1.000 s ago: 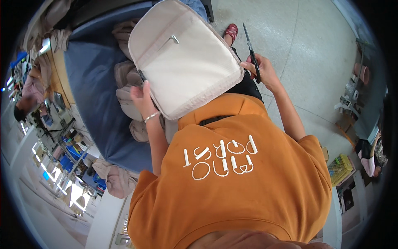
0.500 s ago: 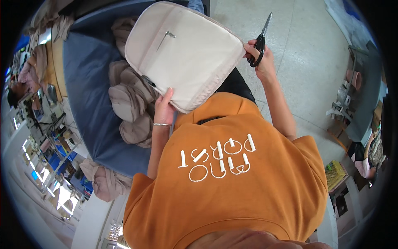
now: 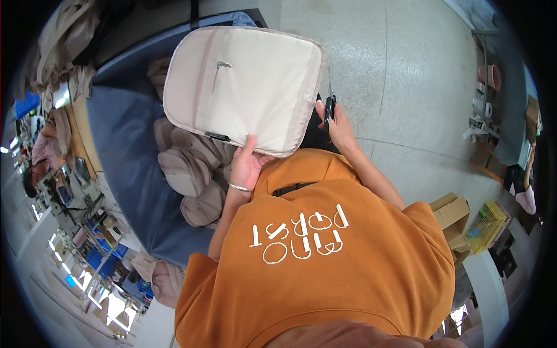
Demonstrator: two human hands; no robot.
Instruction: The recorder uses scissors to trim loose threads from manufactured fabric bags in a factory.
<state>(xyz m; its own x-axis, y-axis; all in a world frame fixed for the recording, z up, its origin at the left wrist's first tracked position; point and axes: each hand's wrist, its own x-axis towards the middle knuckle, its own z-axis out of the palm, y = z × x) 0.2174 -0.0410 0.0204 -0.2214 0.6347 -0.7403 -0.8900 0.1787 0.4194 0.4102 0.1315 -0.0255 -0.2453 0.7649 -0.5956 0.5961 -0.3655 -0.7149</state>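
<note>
A cream fabric bag panel [image 3: 264, 87] with rounded corners, pinkish edging and a small metal zipper pull is held up before me. My left hand [image 3: 248, 167] pinches its lower edge, thumb on top and fingers underneath. A black zipper pull or tab [image 3: 217, 137] sticks out at that same edge. In my right hand [image 3: 341, 129] is a pair of scissors [image 3: 330, 108] with black handles, its blades pointing away from me. This hand stays just off the panel's right edge. Beneath the panel, several similar beige fabric pieces [image 3: 184, 171] lie heaped.
The heap lies in a large blue fabric-lined bin [image 3: 125, 156] at left. More beige cloth [image 3: 159, 278] hangs near its front corner. At right are a yellow wire basket [image 3: 484, 229], a cardboard box [image 3: 449, 211] and a rack [image 3: 484, 116]. A person [image 3: 46, 142] sits at far left.
My right hand has let go of the panel's right edge and drawn nearer with the scissors. The panel has turned slightly and shifted left and down in view, still in my left hand.
</note>
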